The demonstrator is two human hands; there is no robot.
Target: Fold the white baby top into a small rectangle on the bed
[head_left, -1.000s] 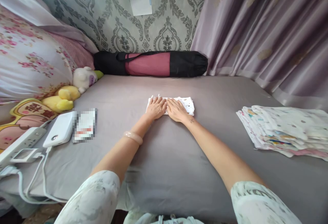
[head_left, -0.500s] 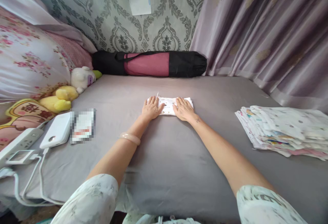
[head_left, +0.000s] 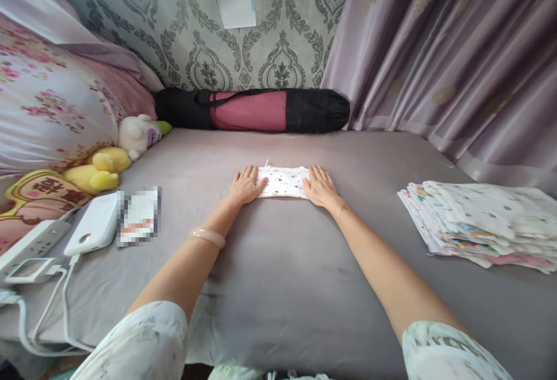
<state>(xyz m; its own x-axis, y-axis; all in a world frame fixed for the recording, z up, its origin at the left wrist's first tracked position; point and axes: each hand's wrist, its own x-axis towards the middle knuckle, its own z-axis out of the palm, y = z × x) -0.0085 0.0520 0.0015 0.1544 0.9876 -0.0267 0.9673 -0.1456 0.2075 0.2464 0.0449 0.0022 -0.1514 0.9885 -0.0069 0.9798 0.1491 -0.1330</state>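
A small folded white cloth with a scattered print lies flat in the middle of the grey sheet. A short white string sticks out at its far edge. At the cloth's left end, my left hand lies flat with fingers stretched out, its thumb on the cloth. My right hand rests palm down at the right end, fingers extended, thumb side touching the cloth. Neither hand grips anything. On the far right sits a stack of folded printed cloths, apart from both hands.
At left are a power strip, a white power bank with cables, a blurred packet and plush toys. A black and pink rolled bag lies along the wall. A purple curtain hangs at right.
My hands have moved apart, left hand to the left and right hand to the right, from on top of the cloth to its ends. More of the cloth's print shows.
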